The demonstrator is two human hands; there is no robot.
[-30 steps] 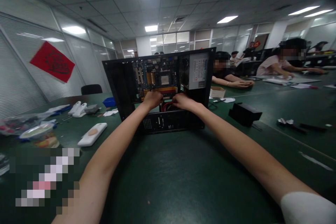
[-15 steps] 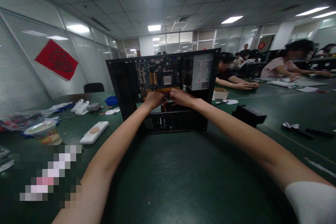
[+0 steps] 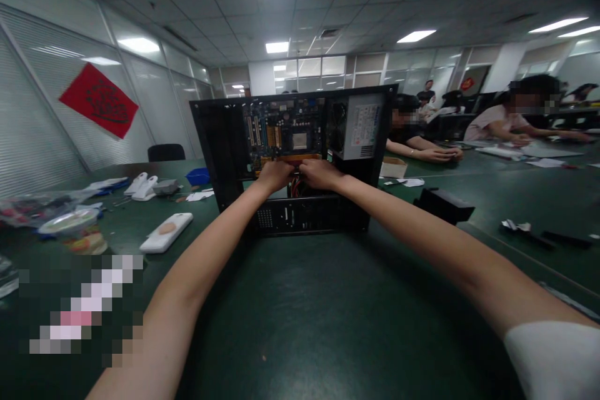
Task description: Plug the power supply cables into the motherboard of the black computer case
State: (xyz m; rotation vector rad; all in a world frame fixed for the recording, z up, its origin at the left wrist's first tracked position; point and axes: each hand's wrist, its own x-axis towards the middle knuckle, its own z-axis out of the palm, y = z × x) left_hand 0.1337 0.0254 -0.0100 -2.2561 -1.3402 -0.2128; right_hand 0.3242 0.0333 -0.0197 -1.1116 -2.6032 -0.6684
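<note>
Bin (image 3: 197, 176) left, box (image 3: 445, 205) right of case (image 3: 323, 217)

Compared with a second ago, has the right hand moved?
Yes: judged against the motherboard, the right hand has shifted left and slightly up, closer to the left hand.

Case (image 3: 323, 215) stands on the table (image 3: 300, 300) at your 12. In it: board (image 3: 284, 128) upper middle, power supply (image 3: 363, 128) at the board's 3, cables (image 3: 296, 189) at its 6. Your left hand (image 3: 275, 176) and right hand (image 3: 321, 174) are side by side at the board's lower edge, cables just below, between them. Oblong block (image 3: 154, 242) at your 10:30, round piece (image 3: 167, 227) on top. Tub (image 3: 77, 231) at 10, bin (image 3: 198, 176) at 11. Box (image 3: 445, 205) at 1:30, carton (image 3: 394, 167) behind it at 1.
</note>
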